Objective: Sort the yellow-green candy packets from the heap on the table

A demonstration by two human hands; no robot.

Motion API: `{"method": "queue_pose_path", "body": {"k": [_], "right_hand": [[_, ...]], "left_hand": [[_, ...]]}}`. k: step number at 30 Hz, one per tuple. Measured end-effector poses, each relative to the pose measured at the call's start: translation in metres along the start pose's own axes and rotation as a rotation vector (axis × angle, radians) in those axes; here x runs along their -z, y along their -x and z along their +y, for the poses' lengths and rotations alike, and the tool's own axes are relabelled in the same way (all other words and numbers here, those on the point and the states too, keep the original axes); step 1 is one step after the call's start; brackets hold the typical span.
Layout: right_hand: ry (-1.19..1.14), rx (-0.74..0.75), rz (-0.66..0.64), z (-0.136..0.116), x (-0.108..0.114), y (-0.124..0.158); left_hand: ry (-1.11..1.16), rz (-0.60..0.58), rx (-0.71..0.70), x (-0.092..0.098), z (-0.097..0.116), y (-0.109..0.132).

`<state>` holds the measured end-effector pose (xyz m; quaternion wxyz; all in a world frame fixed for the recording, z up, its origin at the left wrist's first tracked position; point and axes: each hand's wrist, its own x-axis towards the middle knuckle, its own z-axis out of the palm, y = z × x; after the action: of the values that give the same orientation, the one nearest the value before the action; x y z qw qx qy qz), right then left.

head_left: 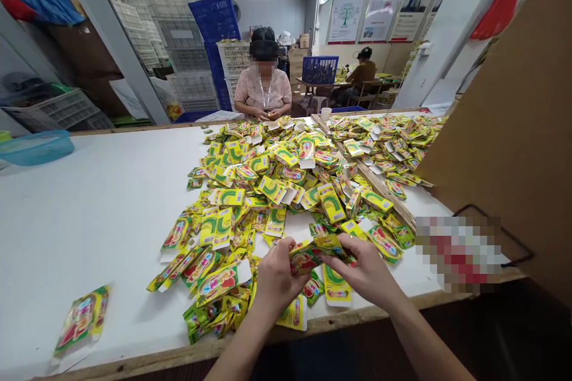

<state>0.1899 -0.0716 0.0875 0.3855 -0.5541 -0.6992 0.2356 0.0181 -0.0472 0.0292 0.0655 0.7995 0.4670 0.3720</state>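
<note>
head cam feed: I've got left hand gripping a small yellow carton, right hand pinching a yellow-green packet against its right end; can't tell from here if the packet is inside or just touching. Both are held between the hands, over the near edge of the white table. Mixed pile just beyond, wooden strip along its right side. Lone carton well apart at near left; co-worker sits across
</note>
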Motion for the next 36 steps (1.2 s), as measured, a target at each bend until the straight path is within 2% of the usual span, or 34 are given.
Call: {"method": "queue_pose_path", "body": {"k": [2, 5, 9, 12, 14, 16, 20, 22, 24, 28, 32, 34, 36], "right_hand": [[0.018, -0.037, -0.149, -0.002, 0.008, -0.003], [-0.049, -0.094, -0.179, 0.001, 0.009, -0.008], [-0.266, -0.132, 0.015, 0.009, -0.003, -0.01], [-0.181, -0.123, 0.216, 0.01, -0.016, -0.008], [-0.085, -0.078, 0.286, 0.007, -0.022, -0.006], [-0.021, -0.032, 0.233, 0.003, -0.025, -0.003], [0.0, -0.003, -0.103, -0.003, -0.023, 0.0], [0.028, -0.027, -0.212, -0.003, -0.023, -0.003], [0.019, -0.075, -0.248, -0.002, -0.024, -0.008], [-0.202, -0.161, -0.207, 0.006, -0.032, -0.011], [-0.384, -0.233, -0.116, 0.02, -0.042, 0.001], [-0.337, -0.223, -0.071, 0.032, -0.034, -0.002], [-0.187, -0.137, -0.052, 0.046, -0.006, -0.02]], "left_hand": [[0.007, 0.017, -0.049, 0.0, 0.002, 0.002], [0.019, 0.045, -0.041, 0.0, 0.006, 0.003], [0.058, 0.052, 0.046, 0.002, 0.012, 0.006], [0.126, 0.036, 0.155, 0.004, 0.016, 0.008], [0.194, 0.022, 0.242, 0.005, 0.018, 0.009], [0.222, 0.031, 0.294, 0.006, 0.019, 0.009], [0.125, 0.05, 0.254, 0.006, 0.016, 0.011], [0.08, 0.016, 0.192, 0.005, 0.014, 0.01], [0.082, -0.023, 0.149, 0.007, 0.012, 0.007], [0.239, -0.102, 0.204, 0.017, 0.01, 0.0], [0.412, -0.32, 0.352, 0.022, 0.01, 0.01], [0.451, -0.391, 0.413, 0.02, 0.01, 0.023], [0.471, -0.426, 0.451, 0.018, 0.009, 0.037]]}}
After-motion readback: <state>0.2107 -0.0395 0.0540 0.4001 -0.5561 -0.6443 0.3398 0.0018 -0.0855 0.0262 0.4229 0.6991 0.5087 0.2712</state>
